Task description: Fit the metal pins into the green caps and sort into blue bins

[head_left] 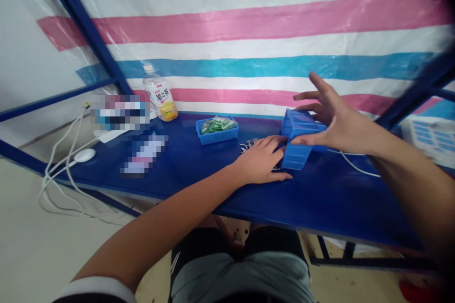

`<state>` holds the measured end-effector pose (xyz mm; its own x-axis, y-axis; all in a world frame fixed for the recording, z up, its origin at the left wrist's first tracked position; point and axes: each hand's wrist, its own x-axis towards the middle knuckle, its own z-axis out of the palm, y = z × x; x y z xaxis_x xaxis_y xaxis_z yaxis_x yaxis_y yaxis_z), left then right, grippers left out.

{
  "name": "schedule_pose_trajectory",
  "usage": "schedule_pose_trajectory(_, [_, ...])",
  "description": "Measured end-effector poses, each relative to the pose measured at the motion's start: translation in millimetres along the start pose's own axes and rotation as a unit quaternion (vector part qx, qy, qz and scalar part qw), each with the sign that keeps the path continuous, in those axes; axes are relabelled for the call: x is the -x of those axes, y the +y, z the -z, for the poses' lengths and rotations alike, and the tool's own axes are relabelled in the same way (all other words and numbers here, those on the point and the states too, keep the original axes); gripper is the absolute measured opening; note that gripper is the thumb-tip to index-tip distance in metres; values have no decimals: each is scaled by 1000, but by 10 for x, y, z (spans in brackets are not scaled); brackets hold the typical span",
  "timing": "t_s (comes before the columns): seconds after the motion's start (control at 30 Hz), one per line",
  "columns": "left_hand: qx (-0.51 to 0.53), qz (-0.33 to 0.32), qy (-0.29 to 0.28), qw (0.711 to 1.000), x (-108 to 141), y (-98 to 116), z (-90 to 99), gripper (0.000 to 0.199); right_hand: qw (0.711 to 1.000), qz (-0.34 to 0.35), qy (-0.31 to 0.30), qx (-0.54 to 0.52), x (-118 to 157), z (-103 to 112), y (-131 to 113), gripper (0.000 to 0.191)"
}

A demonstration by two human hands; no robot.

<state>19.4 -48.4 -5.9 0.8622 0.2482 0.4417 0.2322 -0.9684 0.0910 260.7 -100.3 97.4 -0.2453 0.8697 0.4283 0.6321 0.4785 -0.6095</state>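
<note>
A blue plastic bin (296, 147) is tipped up on its side on the blue tabletop, its opening apparently facing left. My right hand (332, 120) grips it, thumb along the near side, some fingers raised and spread above. My left hand (261, 158) lies on the table just left of the bin, fingers stretched towards its mouth and thumb out to the right. Under and behind those fingers is a pile of thin, silvery metal pieces (248, 146), partly covered; their exact kind is too small to tell.
Left of the pile stands a second blue bin (218, 138) with a clear bag of green items (218, 125). Farther left are a drink bottle (161, 97), a white mouse (84, 155) and white cables (67, 170). A light-coloured device with buttons (432, 137) sits at right. Striped sheeting (249, 23) hangs behind.
</note>
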Motion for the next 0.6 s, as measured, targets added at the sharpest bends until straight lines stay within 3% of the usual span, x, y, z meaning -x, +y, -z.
schedule_pose_trajectory(0.17, [5, -2, -15, 1000, 0, -17, -14, 76, 997, 21, -55, -46, -85, -63, -17, 148])
schedule_pose_trajectory(0.6, [3, -19, -57, 998, 9, -24, -3, 61, 992, 44, -94, -69, -144, -236, -49, 144])
